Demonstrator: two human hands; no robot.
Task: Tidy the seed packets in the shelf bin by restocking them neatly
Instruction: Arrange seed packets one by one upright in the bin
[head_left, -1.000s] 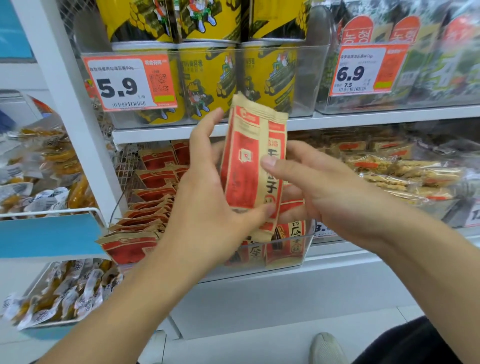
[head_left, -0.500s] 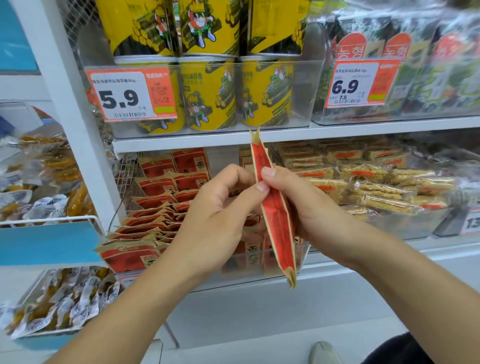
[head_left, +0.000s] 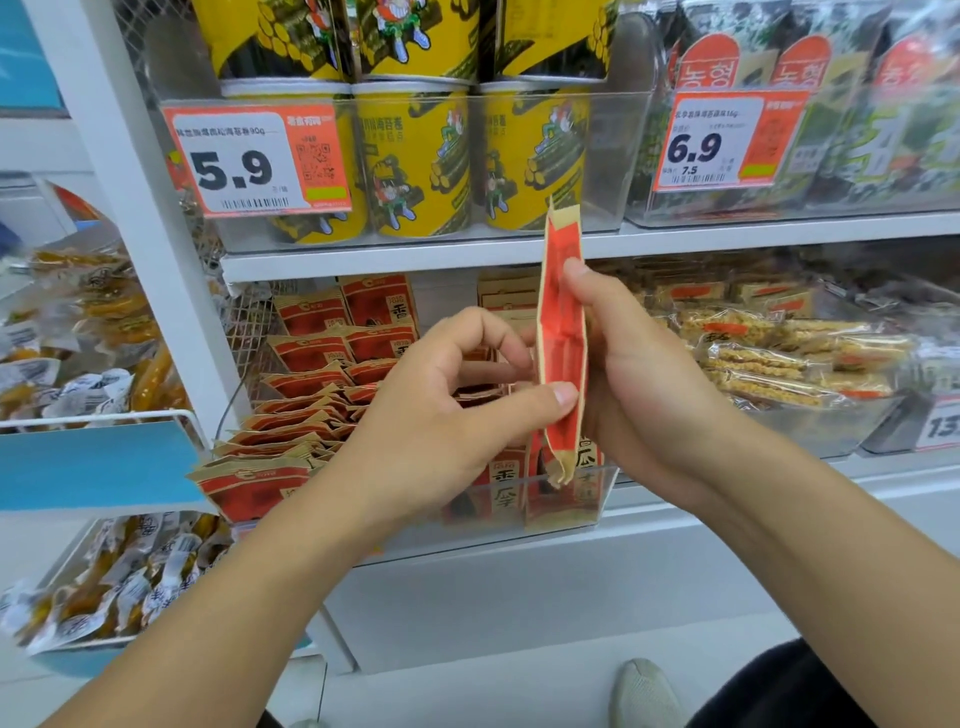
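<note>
We've got one seed packet (head_left: 562, 332) up edge-on in front of the shelf bin (head_left: 566, 499), above its front right corner. Red face, kraft-brown border, upright, so it looks ready to drop in as a vertical file, matching the standing packets at the bin front.

Right hand (head_left: 639, 358): fingers curled round the packet's far side, thumb pinching its upper edge. Left hand (head_left: 441, 410): thumb tip pressing the near face low down, other fingers loosely curled behind; whether they touch the packet, can't tell. Two-handed pinch probably keeps the thin pouch flat and square before insertion.

Bin is clear plastic. Its left row of packets (head_left: 291, 431) is slumped and fanned, leaning forward, so tidying is far from done, judging by that.

Writing: packets carry large Chinese characters, too blurred to read. Price tag (head_left: 254, 161) on the upper shelf reads 5.9, under yellow canisters (head_left: 415, 161). Second tag (head_left: 727, 140) reads 6.9, with 7.5 small below. Partial tag at far right starts 13.

Risk: the dropped packet could tip onto the leaning row.
</note>
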